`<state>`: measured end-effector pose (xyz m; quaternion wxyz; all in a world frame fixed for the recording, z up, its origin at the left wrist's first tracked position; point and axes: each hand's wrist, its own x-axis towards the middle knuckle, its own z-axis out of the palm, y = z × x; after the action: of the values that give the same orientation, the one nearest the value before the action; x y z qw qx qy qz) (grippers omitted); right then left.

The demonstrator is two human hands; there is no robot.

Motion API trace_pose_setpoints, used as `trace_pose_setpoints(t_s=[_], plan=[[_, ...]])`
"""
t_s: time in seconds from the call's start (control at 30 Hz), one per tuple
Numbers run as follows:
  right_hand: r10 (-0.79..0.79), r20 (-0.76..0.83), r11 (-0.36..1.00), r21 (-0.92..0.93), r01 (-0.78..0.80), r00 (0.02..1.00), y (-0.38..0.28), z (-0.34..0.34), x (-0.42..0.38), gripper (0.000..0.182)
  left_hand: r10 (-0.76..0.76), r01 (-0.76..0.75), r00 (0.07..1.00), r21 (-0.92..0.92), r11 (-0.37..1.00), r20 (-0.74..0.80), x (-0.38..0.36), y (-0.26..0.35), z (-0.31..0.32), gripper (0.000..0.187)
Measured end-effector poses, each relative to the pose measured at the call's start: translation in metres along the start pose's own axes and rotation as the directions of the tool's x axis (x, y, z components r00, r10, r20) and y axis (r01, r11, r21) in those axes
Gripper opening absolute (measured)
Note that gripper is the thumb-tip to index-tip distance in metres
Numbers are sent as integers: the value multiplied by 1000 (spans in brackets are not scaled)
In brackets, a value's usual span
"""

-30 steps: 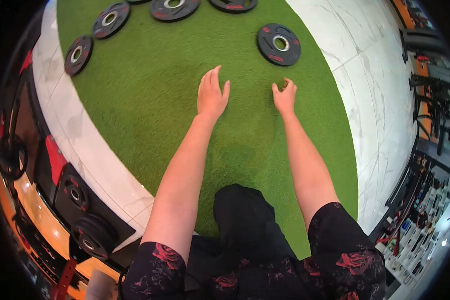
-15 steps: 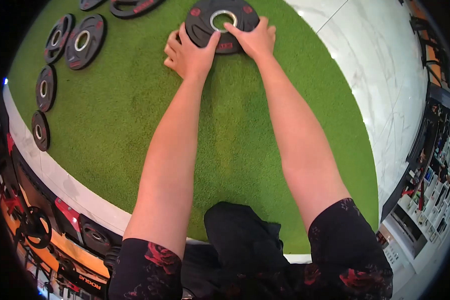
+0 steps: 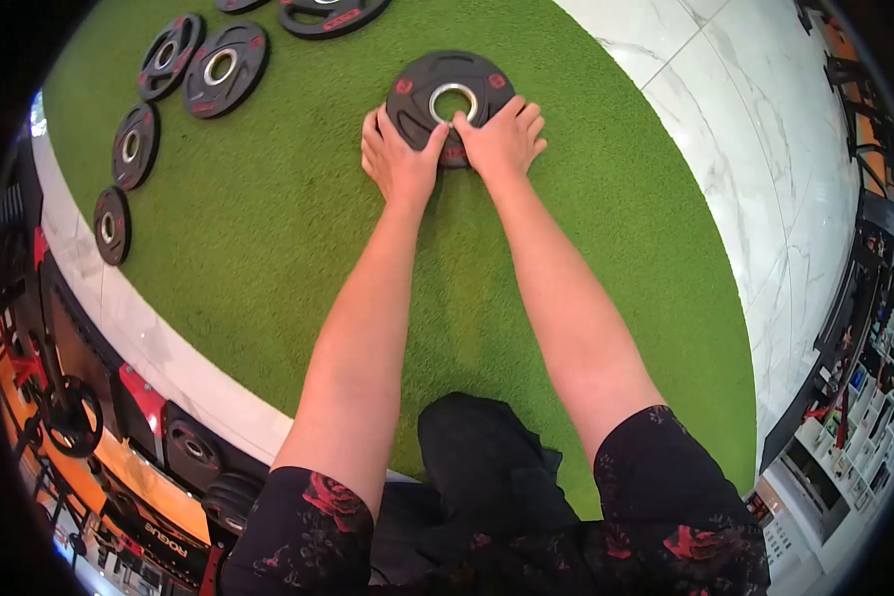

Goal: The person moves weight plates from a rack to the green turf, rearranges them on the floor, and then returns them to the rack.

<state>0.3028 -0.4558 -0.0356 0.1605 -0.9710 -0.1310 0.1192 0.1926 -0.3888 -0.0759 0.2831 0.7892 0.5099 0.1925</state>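
Both arms reach forward to a black weight plate [image 3: 452, 74] with red markings and a metal-ringed centre hole, seen over the green turf [image 3: 298, 258]. My left hand [image 3: 401, 161] grips its near left edge, thumb on the upper face and fingers curled round the rim. Opposite it, my right hand [image 3: 505, 139] grips the near right edge in the same way. The two thumbs nearly meet just below the hole. The undersides of the fingers are hidden.
Several more plates lie at the upper left, among them a large one [image 3: 225, 70] and a small one [image 3: 112, 226]. White marble floor [image 3: 705, 129] borders the turf on the right. Gym racks with plates [image 3: 194, 444] stand at the lower left.
The plate and both hands sit lower in the view and look smaller. The other plates have shifted right and up in view as the camera moved. Both hands keep their hold.
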Motion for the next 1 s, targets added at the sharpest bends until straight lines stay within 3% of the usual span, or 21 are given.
trace_pose_setpoints(t_s=[0.1, 0.3, 0.5, 0.63, 0.7, 0.87, 0.97, 1.0], plan=[[-128, -8, 990, -53, 127, 992, -3, 10, -58, 90, -44, 44, 996, -9, 999, -81, -46, -41, -27, 103], [-379, 45, 917, -117, 381, 924, -28, 51, -183, 89, -307, 311, 933, -6, 950, -187, -138, -121, -110, 100], [-548, 234, 815, -67, 575, 803, -71, 81, -310, 89, -476, 504, 821, 8, 864, -316, -220, -215, -196, 96], [-629, 345, 743, 6, 669, 696, -102, 101, -388, 85, -473, 535, 798, 77, 842, -374, -266, -280, -248, 97], [-666, 371, 706, 35, 707, 647, -115, 110, -421, 87, -369, 422, 802, 7, 907, -469, -282, -306, -262, 95], [-719, 439, 594, -15, 804, 539, -128, 128, -465, 90, -420, 481, 718, -41, 876, -555, -315, -346, -269, 97], [-783, 358, 536, -28, 844, 509, -116, 141, -461, 89, -401, 482, 680, -38, 875, -614, -316, -345, -270, 96], [-830, 229, 535, 67, 842, 509, -108, 150, -458, 88, -393, 473, 676, -42, 880, -623, -314, -342, -271, 94]])
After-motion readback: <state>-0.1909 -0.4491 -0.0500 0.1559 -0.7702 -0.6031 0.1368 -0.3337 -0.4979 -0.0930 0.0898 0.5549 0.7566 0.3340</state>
